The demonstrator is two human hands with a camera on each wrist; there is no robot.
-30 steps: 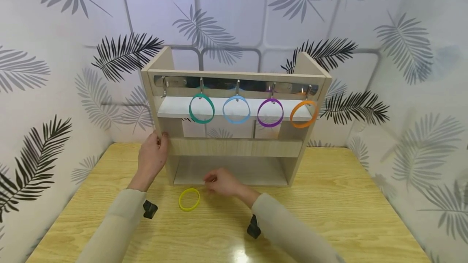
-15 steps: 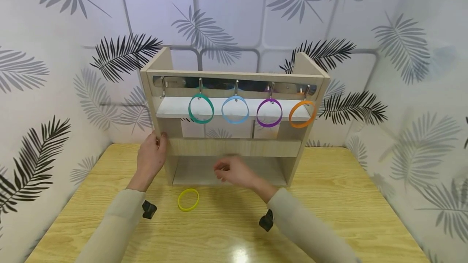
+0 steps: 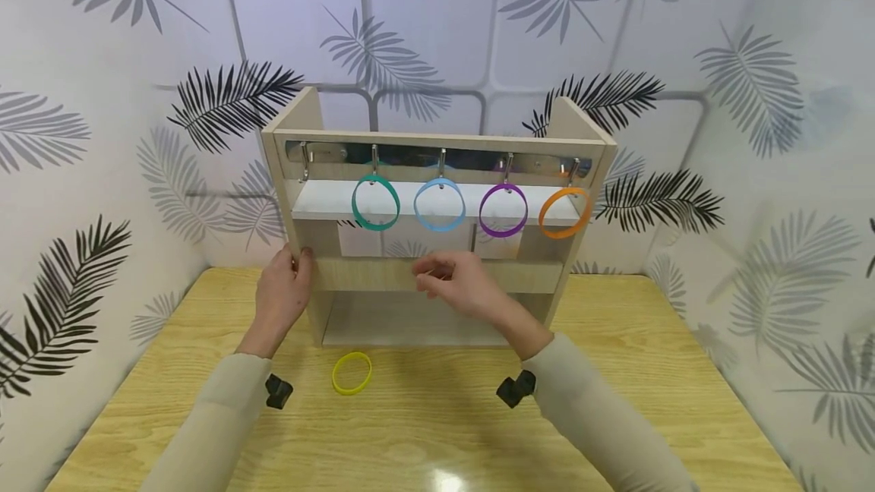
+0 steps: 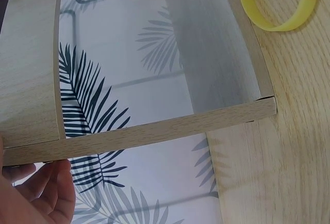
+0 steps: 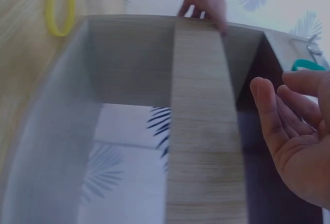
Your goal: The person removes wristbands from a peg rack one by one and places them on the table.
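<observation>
With fingers behind and thumb in front, my left hand (image 3: 282,291) grips the left side panel of a pale wooden shelf unit (image 3: 362,276); the left wrist view shows its fingers (image 4: 64,190) at the panel's edge. My right hand (image 3: 466,284), loosely curled and holding nothing, is in front of the unit's middle crossbar. Above it, a teal wristband (image 3: 375,228), a light blue wristband (image 3: 440,229), a purple wristband (image 3: 503,234) and an orange wristband (image 3: 562,235) hang from separate hooks. A yellow wristband (image 3: 350,392) lies on the table before the unit's lower left.
A metal hook rail (image 3: 410,154) runs along the unit's top front; its leftmost hook (image 3: 304,164) bears no band. The wooden table (image 3: 649,370) extends on both sides of the unit. Leaf-patterned walls (image 3: 437,29) stand behind and beside it.
My right hand has risen from near the table by the yellow wristband, moving up and slightly right to the crossbar's height. My left hand keeps its grip, and the wristbands stay where they were.
</observation>
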